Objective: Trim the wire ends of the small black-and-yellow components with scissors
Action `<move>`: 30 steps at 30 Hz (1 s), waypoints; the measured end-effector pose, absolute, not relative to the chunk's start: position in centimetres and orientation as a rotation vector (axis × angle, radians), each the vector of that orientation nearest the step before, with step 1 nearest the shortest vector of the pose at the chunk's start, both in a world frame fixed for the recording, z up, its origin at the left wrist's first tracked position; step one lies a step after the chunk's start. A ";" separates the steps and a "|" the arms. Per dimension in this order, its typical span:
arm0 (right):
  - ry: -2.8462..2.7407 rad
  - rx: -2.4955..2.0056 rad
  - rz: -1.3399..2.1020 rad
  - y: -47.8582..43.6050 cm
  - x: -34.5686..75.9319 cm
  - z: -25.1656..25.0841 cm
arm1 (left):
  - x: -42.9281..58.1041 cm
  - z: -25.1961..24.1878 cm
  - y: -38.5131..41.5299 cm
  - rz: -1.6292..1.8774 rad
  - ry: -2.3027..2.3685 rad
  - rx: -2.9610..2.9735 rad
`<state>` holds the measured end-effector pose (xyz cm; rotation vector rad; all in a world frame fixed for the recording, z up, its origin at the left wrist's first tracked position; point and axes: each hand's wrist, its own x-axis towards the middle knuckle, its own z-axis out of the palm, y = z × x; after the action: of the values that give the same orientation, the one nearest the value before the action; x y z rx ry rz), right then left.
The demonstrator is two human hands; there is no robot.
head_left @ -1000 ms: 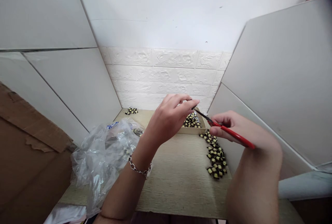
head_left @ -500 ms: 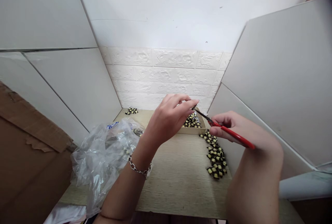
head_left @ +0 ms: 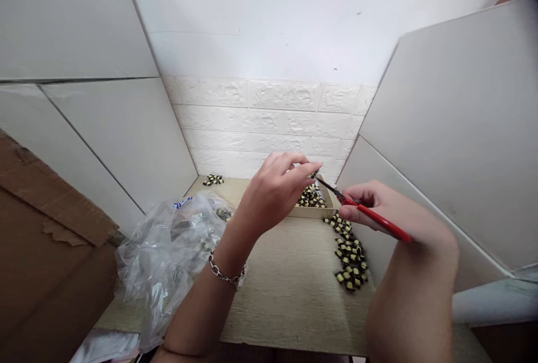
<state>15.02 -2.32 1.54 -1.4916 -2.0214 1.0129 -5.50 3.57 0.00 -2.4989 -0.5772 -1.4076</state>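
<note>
Beige tray (head_left: 311, 212) of black-yellow parts (head_left: 310, 197), clear bag (head_left: 168, 251) with more, red cutters (head_left: 370, 214) held

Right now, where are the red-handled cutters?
Right of centre in the head view: the red-handled cutters are in the right hand, tip by the left hand, just above the tray.

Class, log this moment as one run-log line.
right hand: holds red cutters | left hand: pinched at cutters tip | parts: row on table

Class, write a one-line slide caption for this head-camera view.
Left hand pinches at the tip of red-handled pliers held by the right hand, near a tray and a row of black-and-yellow parts.
</note>
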 end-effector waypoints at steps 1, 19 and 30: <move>-2.024 -1.494 1.011 -2.3 15.0 1.5 | -5.5 0.0 3.6 -1.401 -0.581 -2.502; -1.996 -1.582 0.953 -2.3 14.7 1.7 | -5.6 -0.1 3.7 -1.393 -0.584 -2.482; -2.007 -1.571 0.948 -2.3 14.9 1.6 | -5.5 -0.2 3.7 -1.417 -0.582 -2.458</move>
<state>14.88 -2.32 1.56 -1.5707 -2.0074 0.9476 -5.54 3.74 -0.21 -2.4580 -0.5819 -1.4170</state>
